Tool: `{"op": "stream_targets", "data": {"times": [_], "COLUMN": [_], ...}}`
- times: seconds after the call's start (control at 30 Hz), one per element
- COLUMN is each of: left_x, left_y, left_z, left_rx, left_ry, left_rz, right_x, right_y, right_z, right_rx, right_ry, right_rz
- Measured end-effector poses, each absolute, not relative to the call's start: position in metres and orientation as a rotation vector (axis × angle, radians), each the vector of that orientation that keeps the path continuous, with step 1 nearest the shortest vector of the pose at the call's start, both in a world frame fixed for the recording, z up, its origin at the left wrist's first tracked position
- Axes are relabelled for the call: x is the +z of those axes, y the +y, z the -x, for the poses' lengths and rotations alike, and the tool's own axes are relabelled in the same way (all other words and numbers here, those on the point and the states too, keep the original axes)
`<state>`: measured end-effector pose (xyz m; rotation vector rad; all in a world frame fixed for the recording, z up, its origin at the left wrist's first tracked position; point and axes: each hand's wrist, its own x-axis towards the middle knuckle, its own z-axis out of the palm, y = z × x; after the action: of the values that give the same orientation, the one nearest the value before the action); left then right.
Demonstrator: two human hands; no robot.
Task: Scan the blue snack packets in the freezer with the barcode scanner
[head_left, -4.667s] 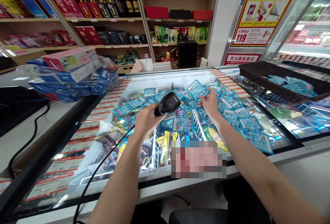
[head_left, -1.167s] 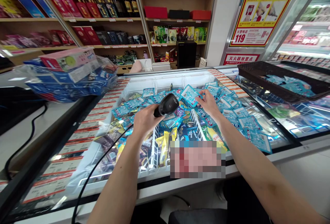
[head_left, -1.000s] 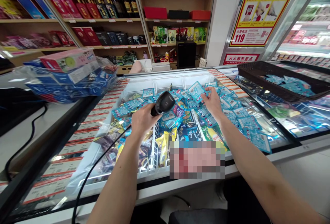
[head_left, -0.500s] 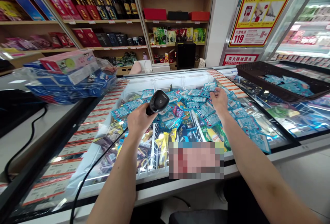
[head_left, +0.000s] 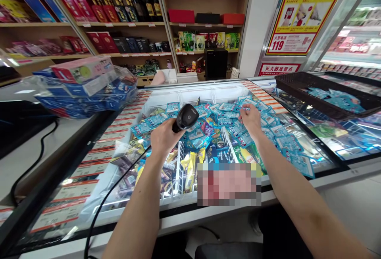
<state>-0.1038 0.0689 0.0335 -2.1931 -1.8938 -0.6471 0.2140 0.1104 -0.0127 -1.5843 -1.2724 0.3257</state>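
My left hand [head_left: 164,136] is wrapped round the handle of a black barcode scanner [head_left: 187,116], whose head points away from me above the freezer. From the scanner a black cable [head_left: 117,185] trails down to the lower left. My right hand [head_left: 251,119] is bent low over the spread of blue packets, its fingertips drawn together on a blue packet [head_left: 242,109]; the fingers partly cover it. Many similar flat blue packets [head_left: 288,143] lie overlapping on the freezer's glass top. Beneath the glass, yellow wrappers [head_left: 188,165] and other bagged goods sit between white wire dividers [head_left: 228,143].
A brown basket [head_left: 315,106] with more blue packets stands at the right. Plastic-wrapped boxes [head_left: 83,86] are stacked at the left. Price labels [head_left: 67,189] line the freezer. Shelves [head_left: 119,24] of goods stand behind it. A blurred patch hides part of the front edge.
My right hand has shifted slightly left and down over the blue packets, with its fingers more bent. My left hand still holds the scanner; the whole view has shifted slightly.
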Motion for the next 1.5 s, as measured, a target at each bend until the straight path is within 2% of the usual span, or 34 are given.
{"op": "stream_targets", "data": {"times": [0.37,0.6,0.9,1.07,1.5], "left_x": [0.034,0.033,0.037,0.038,0.034], "left_y": [0.068,0.069,0.067,0.067,0.068], "left_z": [0.101,0.104,0.108,0.111,0.117], "left_rx": [-0.653,-0.725,-0.783,-0.825,-0.866], "left_ry": [-1.896,-1.929,-1.984,-1.975,-1.929], "left_rz": [2.235,2.181,2.117,2.12,2.146], "right_x": [-0.009,-0.004,-0.004,-0.004,0.007], "right_y": [0.104,0.094,0.122,0.14,0.137], "right_z": [-0.199,-0.171,-0.126,-0.115,-0.099], "right_rx": [0.261,0.267,-0.072,-0.152,-0.249], "right_ry": [-1.451,-1.766,-2.402,-2.593,-2.398], "right_rz": [1.555,1.454,1.313,1.341,1.554]}}
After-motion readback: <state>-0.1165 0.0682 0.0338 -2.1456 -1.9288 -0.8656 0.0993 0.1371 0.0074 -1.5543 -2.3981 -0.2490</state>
